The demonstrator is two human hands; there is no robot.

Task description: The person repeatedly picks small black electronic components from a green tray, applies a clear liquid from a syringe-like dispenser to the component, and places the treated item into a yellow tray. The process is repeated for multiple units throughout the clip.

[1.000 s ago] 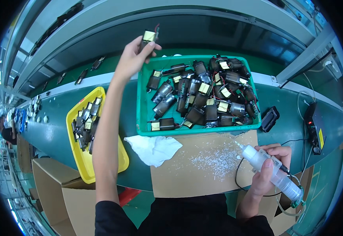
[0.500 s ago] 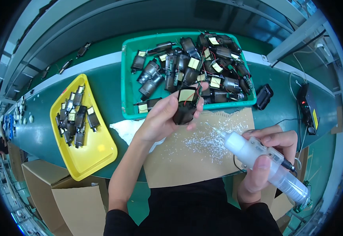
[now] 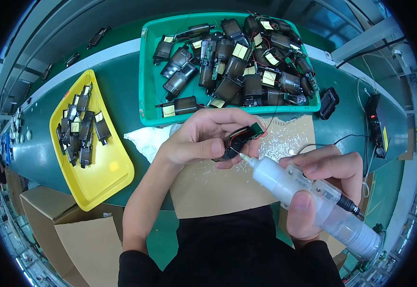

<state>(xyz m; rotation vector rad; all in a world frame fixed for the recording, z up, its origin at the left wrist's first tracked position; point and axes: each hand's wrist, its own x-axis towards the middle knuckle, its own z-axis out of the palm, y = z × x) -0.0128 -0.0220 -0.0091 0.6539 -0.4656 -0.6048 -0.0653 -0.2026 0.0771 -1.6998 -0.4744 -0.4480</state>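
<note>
My left hand [image 3: 203,136] is closed round a small dark assembly [image 3: 239,139] with a green circuit board end and thin red and black wires. In my right hand [image 3: 321,191] is a translucent dispensing syringe [image 3: 278,181], tilted with its needle toward my left hand. The needle tip meets or nearly meets the dark assembly; exact contact is too small to tell. Beneath both hands lies a brown cardboard sheet [image 3: 203,191] strewn with white specks. A crumpled white cloth [image 3: 148,141] sits left of my left hand.
Beyond my hands, a green tray [image 3: 146,95] holds many similar dark assemblies [image 3: 177,62]. A yellow tray [image 3: 101,191] with several more stands at left. On the right are a black holder [image 3: 329,103] and a black control box [image 3: 375,126] with cables. Cardboard boxes [image 3: 86,248] stand below the table edge.
My left hand has turned the dark assembly so its board end points right. The syringe has shifted left, bringing its needle to the assembly. The whole view has tilted slightly.
</note>
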